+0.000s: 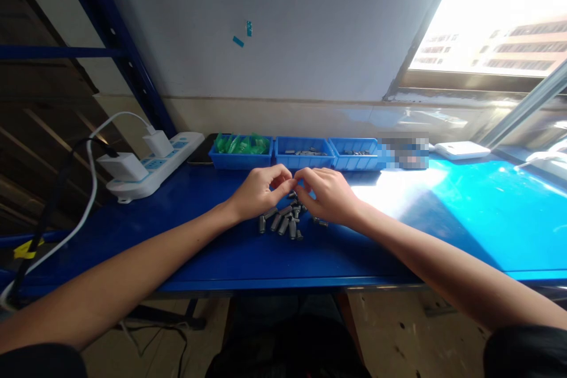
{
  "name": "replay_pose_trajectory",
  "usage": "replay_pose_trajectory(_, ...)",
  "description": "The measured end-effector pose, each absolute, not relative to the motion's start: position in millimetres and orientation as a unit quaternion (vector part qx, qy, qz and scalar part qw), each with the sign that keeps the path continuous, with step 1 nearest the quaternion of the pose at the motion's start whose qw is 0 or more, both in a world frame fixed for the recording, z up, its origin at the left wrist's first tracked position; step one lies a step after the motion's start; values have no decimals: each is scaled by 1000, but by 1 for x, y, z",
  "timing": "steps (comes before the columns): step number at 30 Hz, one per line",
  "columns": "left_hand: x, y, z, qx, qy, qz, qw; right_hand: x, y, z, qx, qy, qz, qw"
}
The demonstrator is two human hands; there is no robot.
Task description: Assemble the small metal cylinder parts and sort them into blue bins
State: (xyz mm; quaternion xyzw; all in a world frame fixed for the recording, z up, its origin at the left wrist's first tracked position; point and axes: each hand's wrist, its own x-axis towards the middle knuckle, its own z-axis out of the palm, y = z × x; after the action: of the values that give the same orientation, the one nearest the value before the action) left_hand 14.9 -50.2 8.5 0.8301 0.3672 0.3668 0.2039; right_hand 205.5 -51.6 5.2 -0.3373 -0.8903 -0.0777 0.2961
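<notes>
My left hand [262,192] and my right hand [326,194] meet fingertip to fingertip over the middle of the blue table. Both are closed in a pinch, and whatever lies between the fingertips is too small or too hidden to make out. Just below them, several small grey metal cylinders [283,225] lie in a loose pile, some with a flared end. A few more metal pieces [321,222] rest under my right hand, partly covered by it.
Behind my hands stand three blue bins: one with green plastic bags [243,143], two with small metal parts [305,152] [358,153]. A white power strip [155,168] with plugged-in chargers sits left. A white flat box [462,150] lies right, near the window.
</notes>
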Motion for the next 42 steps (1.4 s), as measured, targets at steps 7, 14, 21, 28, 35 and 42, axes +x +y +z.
replay_pose_trajectory(7,13,-49,8,853,378,302,199,204,-52,4,-356,-899,-71,245)
replay_pose_trajectory(14,12,-49,9,886,364,251,142,206,-49,3,-374,-897,-57,230)
replay_pose_trajectory(21,12,-53,9,883,370,258,132,205,-49,4,-396,-892,-30,217)
replay_pose_trajectory(28,12,-52,12,880,380,261,113,208,-51,7,-373,-891,30,258)
replay_pose_trajectory(35,12,-53,12,879,378,261,128,207,-50,4,-341,-899,13,274)
replay_pose_trajectory(42,11,-52,11,872,389,269,129,216,-43,14,-389,-866,-52,311)
